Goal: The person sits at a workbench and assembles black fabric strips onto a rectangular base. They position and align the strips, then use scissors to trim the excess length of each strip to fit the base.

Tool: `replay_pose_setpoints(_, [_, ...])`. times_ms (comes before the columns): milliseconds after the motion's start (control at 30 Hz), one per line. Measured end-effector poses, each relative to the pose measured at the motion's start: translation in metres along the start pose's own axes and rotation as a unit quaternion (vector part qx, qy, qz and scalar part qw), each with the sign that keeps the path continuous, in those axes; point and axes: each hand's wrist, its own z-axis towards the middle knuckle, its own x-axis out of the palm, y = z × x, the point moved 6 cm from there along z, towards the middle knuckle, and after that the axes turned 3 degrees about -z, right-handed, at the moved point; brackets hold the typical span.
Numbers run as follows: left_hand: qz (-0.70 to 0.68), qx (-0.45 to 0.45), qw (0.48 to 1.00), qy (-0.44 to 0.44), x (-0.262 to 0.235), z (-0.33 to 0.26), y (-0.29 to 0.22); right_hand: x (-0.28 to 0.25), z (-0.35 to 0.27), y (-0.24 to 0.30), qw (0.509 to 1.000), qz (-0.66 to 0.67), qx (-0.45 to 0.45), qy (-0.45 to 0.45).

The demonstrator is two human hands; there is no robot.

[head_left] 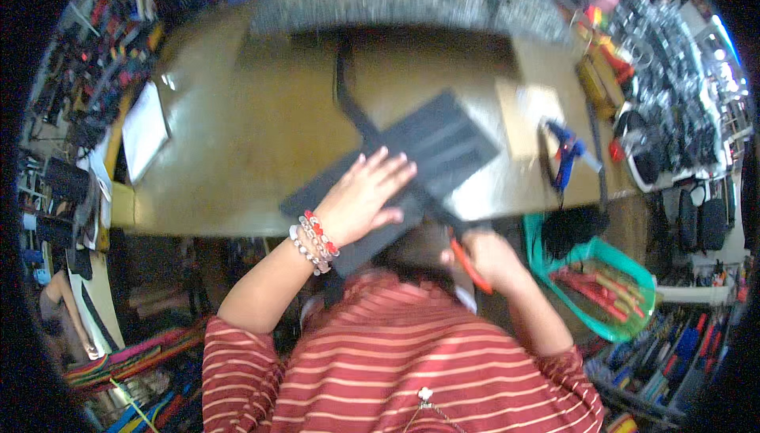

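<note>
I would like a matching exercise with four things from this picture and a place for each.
Things:
1. left hand
2. right hand
3. blue glue gun
4. green basket

Places:
A. beside the table, at the right
B. flat on the dark fabric
C. on the table, right of the fabric
D. at the table's near edge, on the orange-handled scissors

Pairs: 1-B, 2-D, 3-C, 4-A

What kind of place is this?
Probably a craft or sewing workshop. A left hand presses dark fabric on a worktable, the right hand holds orange-handled scissors, and a blue glue gun lies nearby.
</note>
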Motion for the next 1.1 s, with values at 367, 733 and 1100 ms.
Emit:
replay_pose_setpoints(367, [0.174,-0.136,0.972,-0.074,0.013,0.038,-0.013,-0.062,-0.054,-0.068,0.920,0.288,0.032,-0.264])
replay_pose_setpoints(733, [-0.001,0.160,0.982,-0.102,0.023,0.085,-0.012,-0.072,-0.036,-0.057,0.879,0.280,0.010,-0.387])
replay_pose_setpoints(1100, [-0.371,-0.098,0.913,-0.141,0.036,0.060,0.037,-0.081,0.057,0.002,0.907,0.308,-0.016,-0.287])
